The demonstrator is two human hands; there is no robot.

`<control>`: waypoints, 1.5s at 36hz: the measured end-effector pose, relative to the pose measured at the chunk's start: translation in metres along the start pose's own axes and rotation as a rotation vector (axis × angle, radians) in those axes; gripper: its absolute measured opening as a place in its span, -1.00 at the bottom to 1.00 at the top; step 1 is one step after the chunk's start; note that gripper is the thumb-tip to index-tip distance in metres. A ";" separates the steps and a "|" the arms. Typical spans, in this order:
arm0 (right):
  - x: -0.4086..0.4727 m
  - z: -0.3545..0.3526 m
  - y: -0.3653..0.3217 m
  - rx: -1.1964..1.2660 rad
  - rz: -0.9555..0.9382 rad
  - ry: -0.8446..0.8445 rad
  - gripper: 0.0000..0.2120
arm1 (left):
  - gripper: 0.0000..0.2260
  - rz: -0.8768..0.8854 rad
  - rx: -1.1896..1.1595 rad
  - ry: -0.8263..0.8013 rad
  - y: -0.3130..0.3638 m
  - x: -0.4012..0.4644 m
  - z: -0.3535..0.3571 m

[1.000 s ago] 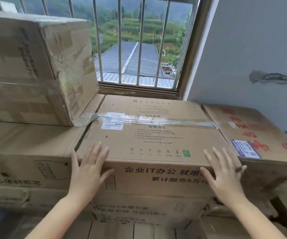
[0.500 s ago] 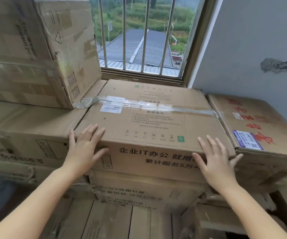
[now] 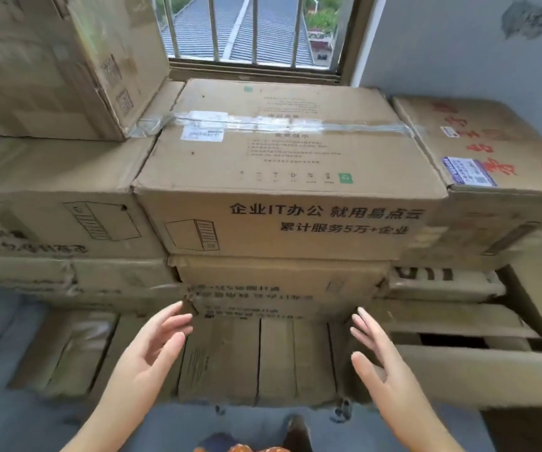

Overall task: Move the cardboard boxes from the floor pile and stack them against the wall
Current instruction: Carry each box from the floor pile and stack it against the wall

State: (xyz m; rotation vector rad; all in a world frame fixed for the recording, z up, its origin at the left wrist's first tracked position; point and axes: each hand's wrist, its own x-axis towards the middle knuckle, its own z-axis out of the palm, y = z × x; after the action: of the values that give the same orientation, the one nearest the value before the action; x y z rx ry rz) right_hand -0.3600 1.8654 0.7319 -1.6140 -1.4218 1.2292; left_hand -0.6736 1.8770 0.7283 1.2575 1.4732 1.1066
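Note:
A taped cardboard box with black printed characters (image 3: pixel 282 177) sits on top of the stack under the window, wedged between a box on its left (image 3: pixel 54 197) and a red-lettered box (image 3: pixel 491 148) on its right. My left hand (image 3: pixel 152 347) and my right hand (image 3: pixel 377 357) hover low in front of the stack, palms facing each other, fingers straight, holding nothing and touching no box. Below the printed box lies a crumpled box (image 3: pixel 279 282), and flattened cardboard (image 3: pixel 256 360) stands lower still.
A large box (image 3: pixel 51 60) sits at upper left on the left stack. A barred window (image 3: pixel 253 31) is behind the stack, and a grey wall (image 3: pixel 442 44) stands to the right. An open box flap (image 3: pixel 478 373) juts out at lower right. Grey floor (image 3: pixel 178 429) is at my feet.
Both hands have come off the front top edge of the printed box and dropped down in front of the stack. The view has tilted downward.

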 end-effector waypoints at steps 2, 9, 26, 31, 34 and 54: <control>-0.020 0.022 0.011 0.116 0.048 0.070 -0.38 | -0.68 -0.049 -0.013 -0.037 -0.014 -0.008 -0.006; -0.093 0.132 0.034 0.409 0.190 0.444 -0.51 | -0.67 -0.045 0.081 -0.425 -0.028 -0.015 -0.031; -0.275 0.267 0.016 0.583 0.391 1.213 -0.19 | -0.72 0.093 0.129 -0.972 -0.039 -0.072 -0.050; -0.353 0.310 0.015 0.611 0.460 1.444 -0.06 | -0.46 0.199 0.157 -1.270 -0.032 -0.126 -0.022; -0.404 0.340 0.016 0.614 0.510 1.583 -0.06 | -0.75 0.252 0.187 -1.410 -0.036 -0.173 -0.004; -0.699 0.519 0.010 0.786 0.875 2.413 -0.33 | -0.57 0.513 0.175 -2.230 -0.084 -0.580 0.013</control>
State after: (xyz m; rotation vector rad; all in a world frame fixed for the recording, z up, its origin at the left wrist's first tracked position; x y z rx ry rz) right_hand -0.8192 1.1267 0.6988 -1.4743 1.1519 -0.4091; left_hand -0.6204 1.2944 0.6852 1.7628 -0.5100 -0.5072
